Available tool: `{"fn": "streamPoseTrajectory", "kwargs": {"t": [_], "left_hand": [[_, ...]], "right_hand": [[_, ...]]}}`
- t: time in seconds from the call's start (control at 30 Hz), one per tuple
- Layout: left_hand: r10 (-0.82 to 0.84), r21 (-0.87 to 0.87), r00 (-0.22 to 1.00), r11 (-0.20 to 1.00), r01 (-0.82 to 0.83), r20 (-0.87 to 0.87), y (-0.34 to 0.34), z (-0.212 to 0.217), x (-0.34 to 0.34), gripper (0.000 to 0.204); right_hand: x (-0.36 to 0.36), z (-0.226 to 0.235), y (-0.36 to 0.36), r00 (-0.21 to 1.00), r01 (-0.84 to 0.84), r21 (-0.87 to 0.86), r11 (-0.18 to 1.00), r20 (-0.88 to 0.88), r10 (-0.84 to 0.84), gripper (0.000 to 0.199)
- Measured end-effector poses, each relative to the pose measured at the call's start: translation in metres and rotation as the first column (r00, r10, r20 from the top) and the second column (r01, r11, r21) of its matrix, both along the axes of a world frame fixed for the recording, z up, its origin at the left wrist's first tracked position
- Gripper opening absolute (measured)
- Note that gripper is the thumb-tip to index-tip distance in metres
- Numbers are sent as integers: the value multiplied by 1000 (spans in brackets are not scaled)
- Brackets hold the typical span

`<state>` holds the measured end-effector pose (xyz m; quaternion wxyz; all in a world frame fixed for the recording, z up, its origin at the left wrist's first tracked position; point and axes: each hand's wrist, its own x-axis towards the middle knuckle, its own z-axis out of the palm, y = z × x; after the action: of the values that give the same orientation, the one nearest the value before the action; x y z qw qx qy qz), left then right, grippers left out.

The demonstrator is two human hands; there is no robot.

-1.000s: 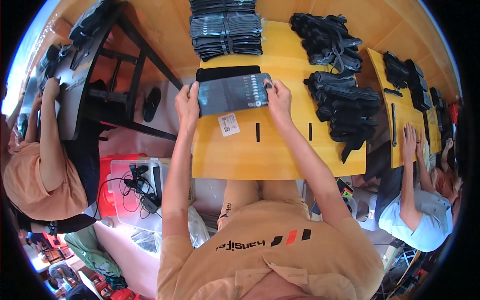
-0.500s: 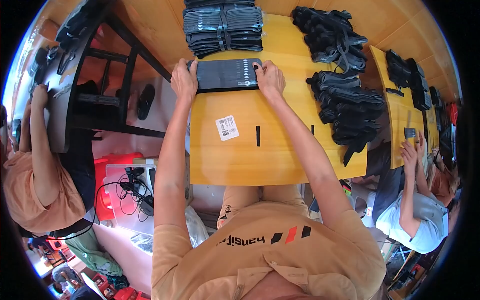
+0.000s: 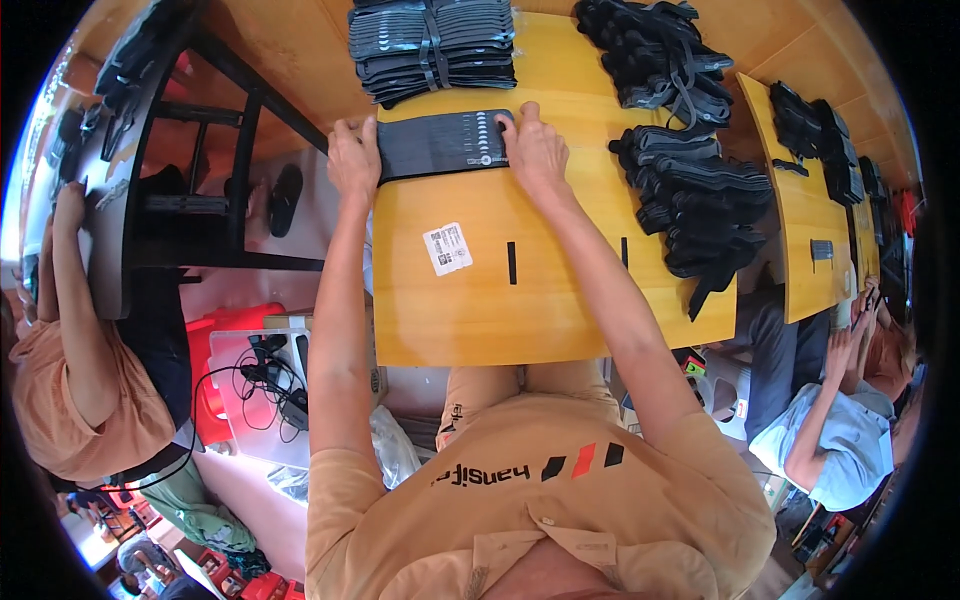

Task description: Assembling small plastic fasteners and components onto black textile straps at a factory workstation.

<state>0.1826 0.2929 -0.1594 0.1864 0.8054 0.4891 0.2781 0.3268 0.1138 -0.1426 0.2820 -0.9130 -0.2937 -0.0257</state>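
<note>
A flat, dark grey fabric band point(image 3: 430, 145) lies across the yellow table point(image 3: 450, 310) in front of me, with a row of pale marks near its right end. My left hand point(image 3: 354, 160) is closed around the band's left end. At the opposite end, my right hand point(image 3: 538, 155) grips the edge, thumb by the upper corner. Just beyond is a stack of similar folded bands point(image 3: 480, 45), tied round with a dark strap. A white printed label point(image 3: 447, 248) rests on the tabletop nearer to me.
Piles of black straps point(image 3: 690, 190) line the table's right side, with another bundle point(image 3: 655, 55) behind. A clear bin point(image 3: 235, 410) with black cables stands at lower left. Co-workers sit at a dark table point(image 3: 115, 240) on the left and a yellow one point(image 3: 800, 250) on the right.
The band and both hands have shifted slightly left in view, and the band now sits a little tilted. On the right, a co-worker's hands have drawn away from a small dark piece.
</note>
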Motion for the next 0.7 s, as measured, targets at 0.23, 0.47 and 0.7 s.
{"fn": "streamPoseTrajectory", "kwargs": {"t": [0.23, 0.47, 0.7], "left_hand": [[-281, 262, 960, 925, 274, -11, -14, 23, -5, 42], [-405, 369, 841, 766, 526, -360, -31, -1, 9, 56], [-375, 364, 825, 763, 534, -424, -29, -15, 5, 54]], "right_hand": [[5, 10, -15, 983, -170, 133, 976, 100, 157, 30], [-11, -31, 8, 843, -425, 32, 905, 379, 382, 51], [-9, -40, 5, 836, -445, -78, 892, 321, 445, 53]]}}
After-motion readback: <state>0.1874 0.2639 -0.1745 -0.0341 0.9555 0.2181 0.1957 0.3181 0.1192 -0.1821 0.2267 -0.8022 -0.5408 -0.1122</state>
